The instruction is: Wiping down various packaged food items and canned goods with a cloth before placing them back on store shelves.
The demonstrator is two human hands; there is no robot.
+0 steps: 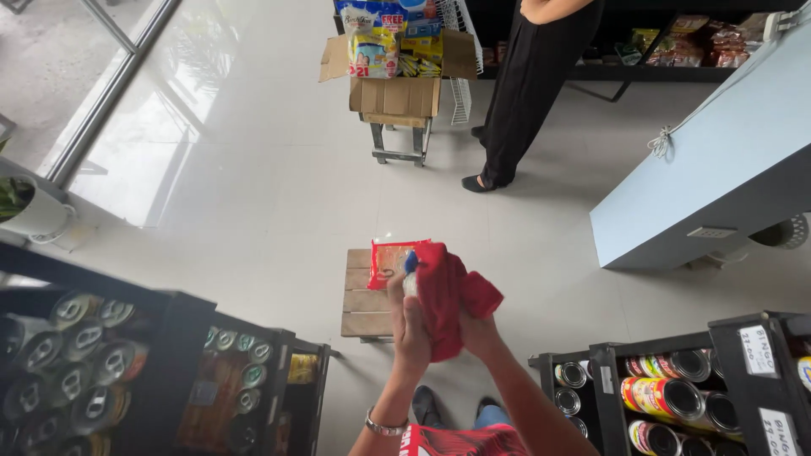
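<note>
The left hand (410,325) is closing its fingers around a small smooth item with a blue top (410,268), of which only the upper end is showing. The right hand (477,333) is bunching a soft, creased red cloth (448,304) and pressing it against that item, its fingers together in the folds. Both are being held in the air, just above the right edge of a low stool (365,297) made of rough wooden slats. A shiny red plastic packet (389,260) is lying at the stool's far right corner, partly hidden by the cloth. Round metal cans (676,397) with ribbed lids are lying on their sides in black crates to the right, and more cans (68,355) are filling a dark rack on the left. A cardboard box (395,84) is sitting on a far stand beside another person in black trousers (528,84).
</note>
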